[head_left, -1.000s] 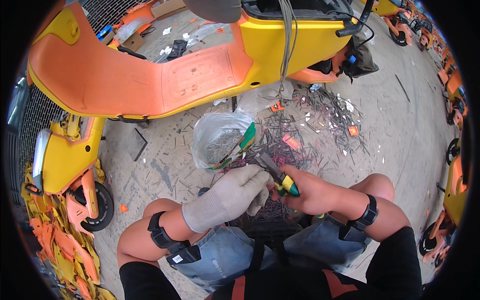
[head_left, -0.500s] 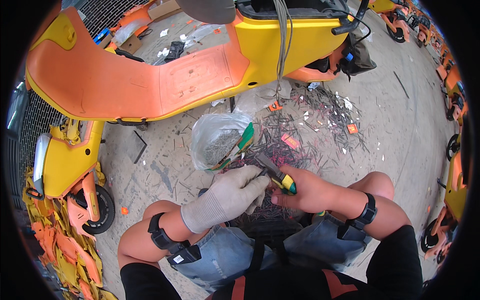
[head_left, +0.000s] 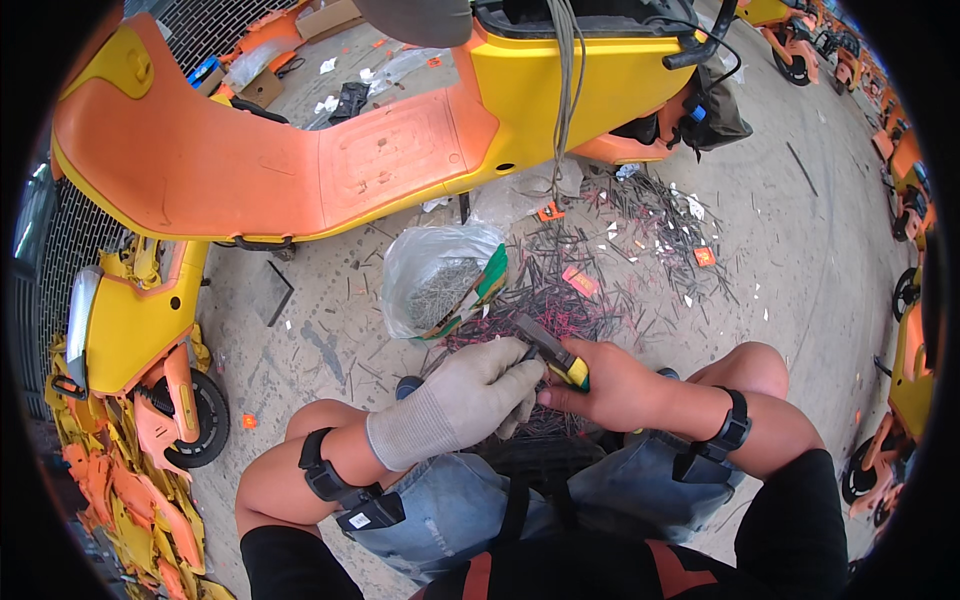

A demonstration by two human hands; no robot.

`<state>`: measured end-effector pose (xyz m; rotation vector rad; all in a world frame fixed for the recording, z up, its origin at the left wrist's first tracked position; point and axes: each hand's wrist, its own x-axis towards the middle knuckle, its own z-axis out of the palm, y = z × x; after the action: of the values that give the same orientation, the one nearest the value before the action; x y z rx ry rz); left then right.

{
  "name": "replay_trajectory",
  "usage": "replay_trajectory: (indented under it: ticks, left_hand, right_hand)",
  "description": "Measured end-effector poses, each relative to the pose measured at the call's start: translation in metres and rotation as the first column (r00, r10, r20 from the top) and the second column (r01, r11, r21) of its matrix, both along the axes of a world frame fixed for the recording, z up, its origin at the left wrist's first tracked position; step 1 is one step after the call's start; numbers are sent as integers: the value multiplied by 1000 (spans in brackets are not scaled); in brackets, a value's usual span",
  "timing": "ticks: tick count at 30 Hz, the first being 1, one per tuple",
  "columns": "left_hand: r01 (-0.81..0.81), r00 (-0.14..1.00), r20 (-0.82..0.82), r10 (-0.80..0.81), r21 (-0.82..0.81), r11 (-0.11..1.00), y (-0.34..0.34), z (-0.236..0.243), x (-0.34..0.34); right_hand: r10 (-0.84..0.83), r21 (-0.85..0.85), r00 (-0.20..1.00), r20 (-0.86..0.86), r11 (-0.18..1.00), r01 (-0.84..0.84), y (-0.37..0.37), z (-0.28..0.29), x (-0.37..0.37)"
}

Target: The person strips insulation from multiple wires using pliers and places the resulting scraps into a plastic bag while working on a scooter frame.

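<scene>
My left hand, in a pale grey knit glove, is closed with its fingertips pinched together. A small dark piece shows at those fingertips, too little of it to name. My bare right hand is wrapped round a hand tool with a yellow, green and black handle. The tool's flat, dark metal end points up and left, over the gloved fingertips. Both hands are close together above a heap of thin black and red strips. Beyond them stands an open plastic-lined bag holding thin greyish strands.
A yellow and orange scooter body spans the far side, with grey cables hanging down it. Scooter front parts and panels lie at left, and more scooters line the right. Paper scraps and orange tags litter the concrete.
Both hands have shifted slightly, the gloved left one a little right and down. The tool has turned a little in my right hand. The bag and scooter are unmoved.
</scene>
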<state>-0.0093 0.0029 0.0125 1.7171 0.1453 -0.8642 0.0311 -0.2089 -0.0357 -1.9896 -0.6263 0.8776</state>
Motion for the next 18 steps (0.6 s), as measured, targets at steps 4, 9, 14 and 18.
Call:
replay_trajectory:
  ticks: [4,9,14,18]
  left_hand:
    - [-35,999,23,35,14,999,-1,6,-2]
    - [-101,941,337,24,212,972,1,-6,-7]
    - [-84,962,265,58,87,993,5,-4,-4]
    - [-101,978,184,102,-17,995,7,-3,-1]
  right_hand:
    - [6,14,1000,8,1000,-6,1,-2,0]
    - [-55,-31,998,40,998,56,4,-6,-2]
    - [-10,17,999,52,1000,9,-1,-5,1]
    - [53,-24,999,0,998,-53,-4,8,7]
